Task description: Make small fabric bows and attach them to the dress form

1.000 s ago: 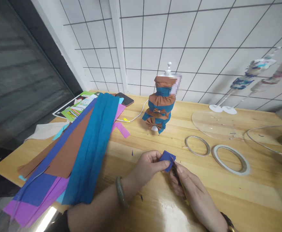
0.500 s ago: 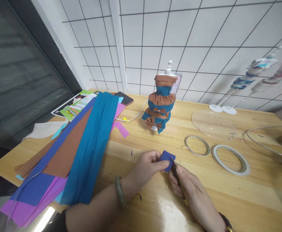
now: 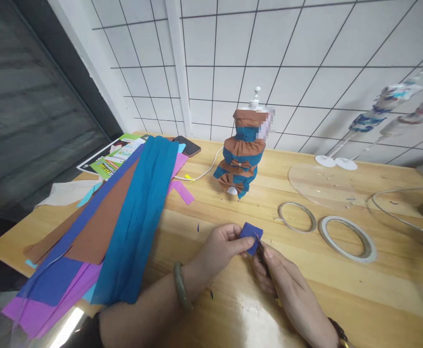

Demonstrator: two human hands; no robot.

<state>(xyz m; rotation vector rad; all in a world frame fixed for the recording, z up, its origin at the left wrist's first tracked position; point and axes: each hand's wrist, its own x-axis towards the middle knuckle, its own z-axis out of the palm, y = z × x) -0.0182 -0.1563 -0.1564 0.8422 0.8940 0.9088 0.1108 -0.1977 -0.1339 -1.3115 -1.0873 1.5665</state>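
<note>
My left hand [image 3: 226, 244] pinches a small folded piece of blue crepe paper [image 3: 249, 233] between thumb and fingers. My right hand [image 3: 286, 278] is closed around a pair of small dark scissors [image 3: 262, 253], partly hidden by the fingers. The scissors' tips meet the right side of the blue piece. Beyond the hands stands a small dress form [image 3: 244, 145] dressed in brown and teal paper with brown bows. Tiny dark blue scraps [image 3: 198, 226] lie on the wooden table [image 3: 182, 217] near my left arm.
Long teal, brown, blue and purple sheets [image 3: 135, 217] are piled at the left, beside a phone [image 3: 190, 147]. To the right lie two tape rolls, one thin [image 3: 298, 216] and one thick [image 3: 349, 239], and a clear disc [image 3: 318, 186]. Two decorated sticks on white bases [image 3: 325, 160] lean toward the tiled wall.
The view has shifted very slightly. Both hands, the blue piece and the scissors keep nearly the same position against each other.
</note>
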